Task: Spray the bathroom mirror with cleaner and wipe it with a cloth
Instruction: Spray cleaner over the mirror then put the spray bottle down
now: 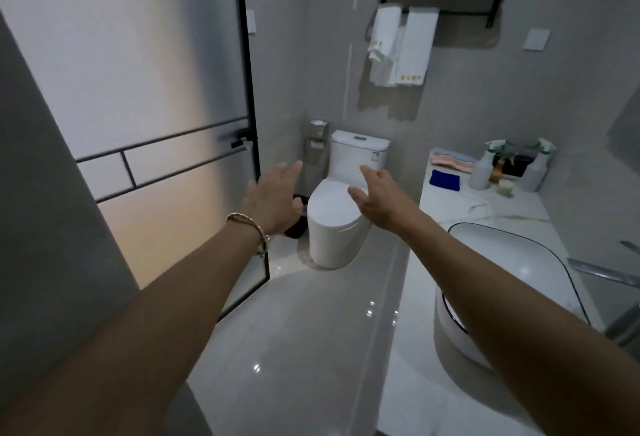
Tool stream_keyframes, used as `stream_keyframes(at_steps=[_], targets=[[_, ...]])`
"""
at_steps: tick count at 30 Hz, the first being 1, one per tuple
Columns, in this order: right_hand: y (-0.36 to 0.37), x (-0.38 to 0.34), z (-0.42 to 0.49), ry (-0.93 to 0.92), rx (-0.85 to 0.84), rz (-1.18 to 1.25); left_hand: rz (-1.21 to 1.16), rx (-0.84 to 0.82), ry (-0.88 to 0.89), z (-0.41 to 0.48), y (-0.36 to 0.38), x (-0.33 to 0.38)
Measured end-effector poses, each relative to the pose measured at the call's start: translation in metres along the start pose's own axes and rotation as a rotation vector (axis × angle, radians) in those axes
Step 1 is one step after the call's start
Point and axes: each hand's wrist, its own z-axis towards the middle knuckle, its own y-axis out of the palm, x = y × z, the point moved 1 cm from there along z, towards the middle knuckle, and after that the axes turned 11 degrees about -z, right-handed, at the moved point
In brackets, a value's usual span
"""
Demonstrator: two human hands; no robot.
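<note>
**Desk:** Which step is this?

**Photographer:** The start, by my reading. A person stands in a bathroom with both arms stretched forward. The left hand (273, 200), a bracelet at its wrist, is spread wide and holds nothing. The right hand (377, 196) is just as empty, with its fingers loose and straight, out in front of the toilet (346, 200). Nothing looks sprayed or wiped yet.

**Desk:** Where is the gear?

**Photographer:** It is to the right, at the far end of the counter (450, 208), well apart from both hands. The blue cloth (445, 179) lies flat near the counter's front edge, with its long side running across the counter. Just beyond it, toward the back edge, the spray bottle (483, 168) stands upright. Its long axis is vertical and its nozzle seems to point left. A second bottle (536, 168) stands near it, but I cannot tell whether that is a real bottle or a reflection.

**Desk:** And the mirror?

**Photographer:** It is not plainly in frame. It is presumably on the right, above the basin (502, 262).

**Desk:** What is the next move?

**Photographer:** Probably a reach rightward along the counter. One hand closes round the bottle's neck with a finger on the trigger, and the other gathers up the cloth. The nozzle then has to be turned toward the glass.
</note>
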Motion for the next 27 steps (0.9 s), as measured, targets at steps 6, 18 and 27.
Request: stream_keyframes(at_steps=[6,18,27], targets=[[0.039,-0.039,0.083,0.002,-0.018,0.006,-0.004,-0.027,0.030,0.086,0.000,-0.072],[0.067,-0.001,0.204,0.179,-0.031,-0.007,-0.010,-0.136,0.126,0.206,0.056,-0.100],[0.092,0.020,0.365,0.102,-0.032,0.015,0.074,-0.105,0.100,0.353,0.084,-0.155]])
